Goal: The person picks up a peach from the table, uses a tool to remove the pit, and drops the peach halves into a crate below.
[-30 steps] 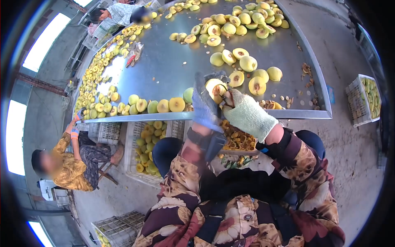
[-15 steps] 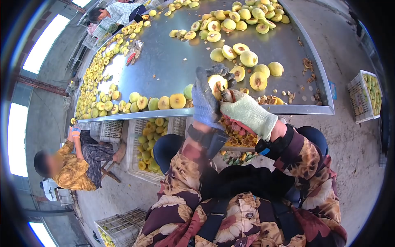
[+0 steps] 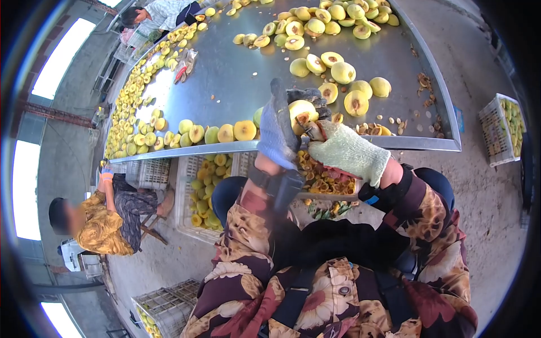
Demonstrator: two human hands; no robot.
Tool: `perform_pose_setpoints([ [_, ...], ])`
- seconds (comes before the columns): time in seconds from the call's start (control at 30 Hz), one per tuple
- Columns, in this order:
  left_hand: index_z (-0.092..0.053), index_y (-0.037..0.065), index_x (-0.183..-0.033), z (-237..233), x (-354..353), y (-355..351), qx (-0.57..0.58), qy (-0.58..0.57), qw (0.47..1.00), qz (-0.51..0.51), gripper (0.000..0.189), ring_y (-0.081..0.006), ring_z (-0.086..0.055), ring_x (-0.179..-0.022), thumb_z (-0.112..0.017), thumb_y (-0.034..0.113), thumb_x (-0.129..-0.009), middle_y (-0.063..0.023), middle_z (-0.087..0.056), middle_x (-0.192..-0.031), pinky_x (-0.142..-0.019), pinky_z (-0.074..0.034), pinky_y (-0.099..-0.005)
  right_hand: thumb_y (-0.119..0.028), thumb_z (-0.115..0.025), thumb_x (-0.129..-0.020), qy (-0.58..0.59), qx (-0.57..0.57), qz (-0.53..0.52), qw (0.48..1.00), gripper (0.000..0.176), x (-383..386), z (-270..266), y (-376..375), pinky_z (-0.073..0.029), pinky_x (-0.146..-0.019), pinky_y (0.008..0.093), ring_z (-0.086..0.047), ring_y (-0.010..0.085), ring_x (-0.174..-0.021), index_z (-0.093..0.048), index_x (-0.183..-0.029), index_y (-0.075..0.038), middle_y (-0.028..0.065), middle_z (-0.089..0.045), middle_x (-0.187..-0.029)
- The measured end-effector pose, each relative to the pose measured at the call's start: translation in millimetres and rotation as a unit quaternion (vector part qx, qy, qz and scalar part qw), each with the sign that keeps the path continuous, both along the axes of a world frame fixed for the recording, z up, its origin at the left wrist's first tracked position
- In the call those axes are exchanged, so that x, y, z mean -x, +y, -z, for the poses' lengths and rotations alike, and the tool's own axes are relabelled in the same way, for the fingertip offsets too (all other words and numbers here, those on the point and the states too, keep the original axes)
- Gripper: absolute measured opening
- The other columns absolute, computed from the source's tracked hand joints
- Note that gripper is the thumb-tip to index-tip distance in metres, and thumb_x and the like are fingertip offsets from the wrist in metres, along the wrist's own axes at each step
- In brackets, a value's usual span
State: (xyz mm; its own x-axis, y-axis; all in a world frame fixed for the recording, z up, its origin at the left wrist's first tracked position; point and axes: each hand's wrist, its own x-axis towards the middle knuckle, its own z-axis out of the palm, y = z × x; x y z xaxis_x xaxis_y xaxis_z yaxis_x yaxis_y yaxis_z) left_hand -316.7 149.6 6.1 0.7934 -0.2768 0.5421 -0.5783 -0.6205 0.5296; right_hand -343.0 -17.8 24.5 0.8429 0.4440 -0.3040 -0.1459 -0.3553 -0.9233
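Observation:
Above the table's near edge, my left hand (image 3: 278, 128), in a blue-grey knit glove with dark fingers, is closed around a yellow peach half (image 3: 302, 114). The cut face, brownish at the centre, is turned toward my right hand (image 3: 350, 151), which wears a pale knit glove with a reddish palm. That hand grips a small pitting tool (image 3: 314, 130), its metal end against the peach flesh; most of its handle is hidden by the fingers. Just beyond lie more cut peaches (image 3: 356, 103). Below my hands, a container of brown pits and scraps (image 3: 327, 174) is partly covered.
The metal table (image 3: 225, 73) has a raised rim, with peach halves along its left side and a pile at the back. Red-tipped gloves (image 3: 185, 66) lie there. Crates of peaches (image 3: 208, 191) stand below and at right (image 3: 500, 129). A co-worker (image 3: 104, 219) sits at left, another person (image 3: 160, 16) beyond.
My left hand's fingers have shifted around the peach half, whose cut face looks turned slightly. The right hand stays close with the tool. The whole view has shifted a little.

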Motion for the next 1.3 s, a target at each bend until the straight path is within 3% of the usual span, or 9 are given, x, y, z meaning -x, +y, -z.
perform_pose_setpoints([
  [0.3, -0.061, -0.003, -0.107, 5.6, -3.3, 4.3, 0.021, 0.091, 0.992, 0.085, 0.064, -0.0239, -0.069, -0.075, -0.042, 0.058, -0.101, -0.0131, -0.069, -0.088, -0.072, -0.058, -0.0346, -0.022, -0.059, -0.094, 0.277, -0.219, 0.000, 0.936, 0.010, 7.2, 4.1, -13.6, -0.031, -0.032, 0.0204, -0.042, 0.0051, -0.039, -0.055, -0.094, -0.013, -0.0024, -0.051, -0.063],
  [0.5, -0.061, -0.004, -0.106, 0.7, -4.4, -19.9, 0.439, 0.374, 0.813, 0.087, 0.065, -0.0254, -0.070, -0.071, -0.042, 0.059, -0.100, -0.0141, -0.069, -0.084, -0.069, -0.060, -0.0361, -0.025, -0.056, -0.100, 0.547, -0.464, -0.147, 0.681, 0.018, -6.4, 32.8, -24.1, -0.023, -0.034, 0.0156, -0.037, -0.0013, -0.046, -0.055, -0.103, -0.007, -0.0091, -0.045, -0.069],
  [0.67, -0.062, -0.003, -0.105, -15.0, 2.6, -24.9, 0.495, 0.401, 0.760, 0.132, 0.062, -0.0254, -0.070, -0.072, -0.043, 0.056, -0.100, -0.0140, -0.069, -0.087, -0.069, -0.060, -0.0356, -0.022, -0.054, -0.099, 0.479, -0.373, -0.107, 0.787, 0.013, 1.3, 30.6, -24.1, -0.026, -0.035, 0.0157, -0.039, -0.0012, -0.045, -0.056, -0.099, -0.009, -0.0081, -0.045, -0.068],
  [0.8, -0.059, -0.001, -0.113, 32.7, 12.0, 19.8, 0.077, 0.211, 0.969, 0.099, 0.033, -0.0239, -0.067, -0.084, -0.054, 0.028, -0.098, -0.0126, -0.068, -0.100, -0.075, -0.057, -0.0332, -0.020, -0.057, -0.094, 0.359, -0.290, -0.115, 0.880, 0.008, 9.4, 15.1, -21.3, -0.028, -0.036, 0.0167, -0.042, 0.0004, -0.043, -0.055, -0.094, -0.012, -0.0062, -0.047, -0.064],
  [0.9, -0.053, -0.001, -0.125, 27.6, 11.7, 40.6, -0.161, 0.167, 0.972, 0.041, 0.034, -0.0226, -0.065, -0.091, -0.058, 0.009, -0.094, -0.0138, -0.067, -0.105, -0.081, -0.056, -0.0325, -0.020, -0.058, -0.091, 0.237, -0.147, -0.069, 0.958, 0.010, 19.3, 7.1, -8.9, -0.033, -0.034, 0.0202, -0.045, 0.0048, -0.041, -0.055, -0.092, -0.011, -0.0034, -0.049, -0.063],
  [1.0, -0.049, -0.001, -0.133, 10.4, 14.2, 58.5, -0.139, 0.133, 0.981, 0.007, 0.046, -0.0224, -0.065, -0.093, -0.061, 0.001, -0.089, -0.0144, -0.067, -0.108, -0.085, -0.055, -0.0329, -0.017, -0.057, -0.088, -0.042, 0.069, -0.131, 0.988, 0.014, 22.1, 25.7, -7.2, -0.049, -0.046, 0.0327, -0.060, 0.0207, -0.051, -0.061, -0.097, -0.006, 0.0073, -0.062, -0.070],
  [1.07, -0.046, 0.000, -0.137, 2.6, 17.3, 67.4, -0.072, 0.083, 0.994, -0.004, 0.054, -0.0227, -0.066, -0.093, -0.063, -0.002, -0.086, -0.0143, -0.067, -0.109, -0.086, -0.054, -0.0333, -0.015, -0.060, -0.085, -0.347, 0.290, -0.185, 0.873, 0.018, 29.5, 59.9, -3.4, -0.055, -0.059, 0.0370, -0.069, 0.0268, -0.067, -0.066, -0.100, -0.006, 0.0117, -0.069, -0.080],
  [1.27, -0.047, -0.006, -0.135, -36.4, 55.7, 119.8, -0.144, -0.083, 0.985, -0.044, 0.057, -0.0290, -0.066, -0.096, -0.069, 0.004, -0.085, -0.0160, -0.069, -0.107, -0.086, -0.054, -0.0358, -0.019, -0.057, -0.085, -0.275, 0.195, -0.073, 0.939, 0.022, 46.4, 60.1, 0.1, -0.055, -0.066, 0.0478, -0.067, 0.0396, -0.070, -0.061, -0.095, 0.000, 0.0203, -0.067, -0.072],
  [1.3, -0.053, -0.007, -0.129, -41.8, 59.3, 135.9, 0.104, 0.152, 0.979, -0.084, 0.044, -0.0270, -0.067, -0.090, -0.064, 0.011, -0.090, -0.0153, -0.070, -0.104, -0.083, -0.054, -0.0358, -0.020, -0.058, -0.085, -0.268, 0.207, -0.087, 0.937, 0.022, 47.4, 63.5, -3.9, -0.055, -0.066, 0.0479, -0.067, 0.0397, -0.070, -0.061, -0.095, 0.000, 0.0204, -0.067, -0.072],
])
